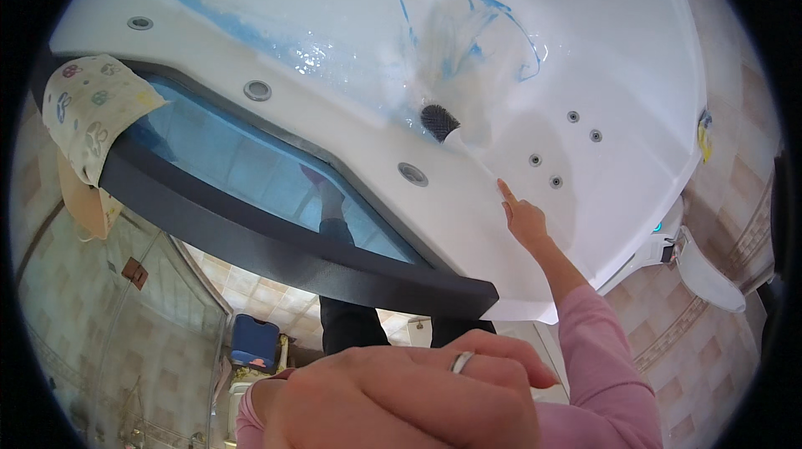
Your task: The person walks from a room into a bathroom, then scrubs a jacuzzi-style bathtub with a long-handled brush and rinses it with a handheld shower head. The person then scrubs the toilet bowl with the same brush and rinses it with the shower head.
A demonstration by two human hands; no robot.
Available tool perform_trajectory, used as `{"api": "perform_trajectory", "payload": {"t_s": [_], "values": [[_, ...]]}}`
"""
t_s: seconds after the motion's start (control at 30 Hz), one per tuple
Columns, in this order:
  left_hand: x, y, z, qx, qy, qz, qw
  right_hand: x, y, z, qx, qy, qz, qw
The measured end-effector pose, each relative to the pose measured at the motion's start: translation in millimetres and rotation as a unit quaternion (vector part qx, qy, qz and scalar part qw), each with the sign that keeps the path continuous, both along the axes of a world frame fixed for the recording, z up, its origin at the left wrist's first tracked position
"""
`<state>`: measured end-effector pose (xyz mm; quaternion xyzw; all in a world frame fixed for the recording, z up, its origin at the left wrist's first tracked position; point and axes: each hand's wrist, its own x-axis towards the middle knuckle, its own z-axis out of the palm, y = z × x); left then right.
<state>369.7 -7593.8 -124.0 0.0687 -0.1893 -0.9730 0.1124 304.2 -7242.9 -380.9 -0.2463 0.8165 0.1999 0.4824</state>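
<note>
My right hand [525, 218] holds the thin white handle of a brush, its index finger stretched along the handle. The brush's dark bristle head [440, 123] rests on the wet inner surface of a white bathtub [614, 60]. Streaks of blue gel [216, 18] lie to the head's upper left, and thinner blue lines [526, 32] run above and to its right. My left hand [407, 392] is close to the camera at the bottom, with a ring on one finger. Its fingers are curled in and nothing shows in it; the palm is hidden.
A dark padded rim [301, 261] and a blue-tinted window [250, 161] form the tub's near side. A patterned cloth [94, 110] hangs over the rim's left end. Round metal jets [413, 174] dot the tub. A toilet [708, 270] stands at right, a glass shower enclosure [119, 324] at lower left.
</note>
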Motion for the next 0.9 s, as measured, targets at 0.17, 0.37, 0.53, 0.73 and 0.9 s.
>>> {"api": "perform_trajectory", "payload": {"t_s": [0.17,0.37,0.53,0.73,0.9], "values": [[-6,12,-12,0.012,0.034,0.018,0.999,-7,-34,-44,-0.198,0.1,0.016,0.975],[-10,10,-8,0.013,0.05,-0.058,0.997,6,-22,-34,-0.119,0.037,-0.006,0.992],[-9,8,-1,0.031,0.037,-0.086,0.995,16,86,-33,-0.108,0.168,-0.169,0.965],[-11,9,-1,0.026,0.046,-0.11,0.993,67,49,-22,-0.145,0.135,-0.226,0.954],[-19,15,-8,0.017,0.065,-0.105,0.992,-24,-31,-43,-0.203,0.164,-0.319,0.911]]}}
